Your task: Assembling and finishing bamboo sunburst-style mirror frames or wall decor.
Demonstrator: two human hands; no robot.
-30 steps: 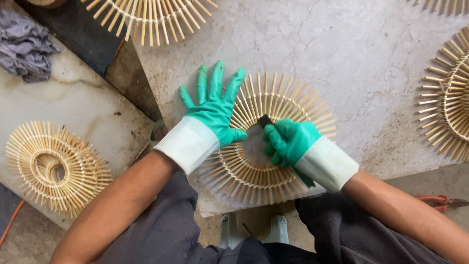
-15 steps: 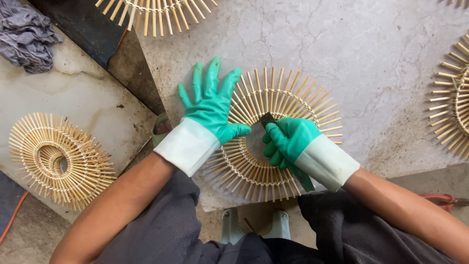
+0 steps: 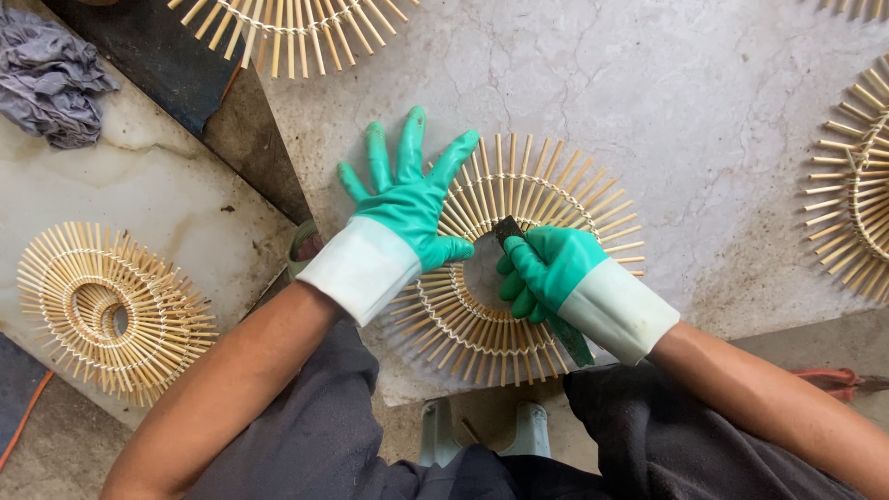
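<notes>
A round ring of bamboo sticks [image 3: 556,199] lies flat on a grey stone slab [image 3: 667,102] right before me. My left hand [image 3: 403,199], in a green glove with a white cuff, presses down on the ring's left side with fingers spread. My right hand [image 3: 542,268], gloved the same way, is closed around a flat dark metal blade [image 3: 507,230]. The blade's tip rests at the ring's inner edge, and its other end sticks out below the cuff.
More bamboo rings lie around: a stack at the left [image 3: 102,310] on a pale slab, one at the top [image 3: 292,28], one at the right edge [image 3: 857,176]. A grey rag [image 3: 51,79] sits top left. A red-handled tool [image 3: 833,380] lies by my right arm.
The view has shifted slightly. Both hands stay on the ring, and the right hand with the blade has edged a little along the inner rim.
</notes>
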